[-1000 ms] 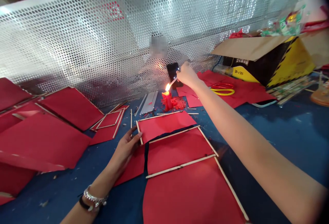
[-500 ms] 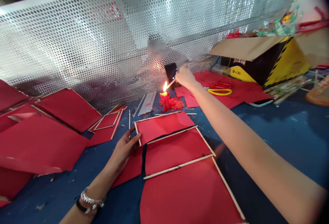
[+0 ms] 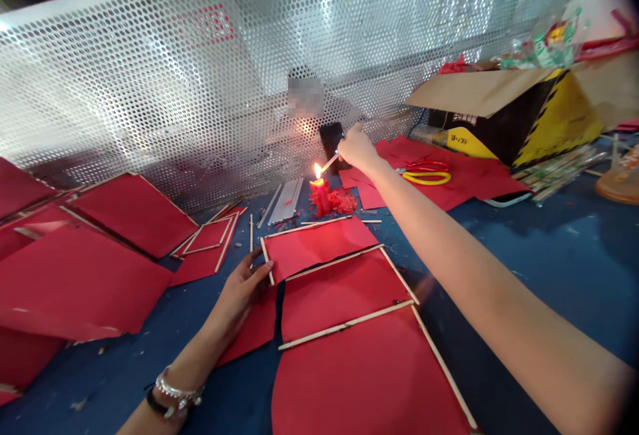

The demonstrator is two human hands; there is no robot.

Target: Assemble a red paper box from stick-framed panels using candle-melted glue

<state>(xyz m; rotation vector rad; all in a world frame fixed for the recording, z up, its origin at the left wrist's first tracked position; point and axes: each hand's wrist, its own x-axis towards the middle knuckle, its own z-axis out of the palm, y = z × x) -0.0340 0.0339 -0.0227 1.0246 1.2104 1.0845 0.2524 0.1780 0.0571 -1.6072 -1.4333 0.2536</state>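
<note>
A lit red candle [image 3: 323,197] stands in a pool of melted red wax [image 3: 344,201]. My right hand [image 3: 358,149] is closed on a thin pale stick, which looks like a hot-melt glue stick [image 3: 329,163], its lower tip in the candle flame [image 3: 318,171]. My left hand [image 3: 249,280] grips the left edge of a red paper panel [image 3: 319,245], thumb on top, other fingers partly hidden beneath. Thin wooden sticks edge this panel. Below it lie a second red panel [image 3: 344,289] and a larger red sheet [image 3: 369,375], also bordered with sticks.
Several framed red panels [image 3: 74,275] lean at the left. Whitish translucent sticks [image 3: 287,201] lie left of the candle. A phone [image 3: 331,139] stands behind it. Scissors [image 3: 426,173] rest on red paper [image 3: 479,185]. A cardboard box [image 3: 519,116] and perforated metal sheet [image 3: 200,89] stand behind.
My right hand has shifted slightly to the left, and the stick's tip with it. The flame now leans further left. My left hand and the panels stay in place.
</note>
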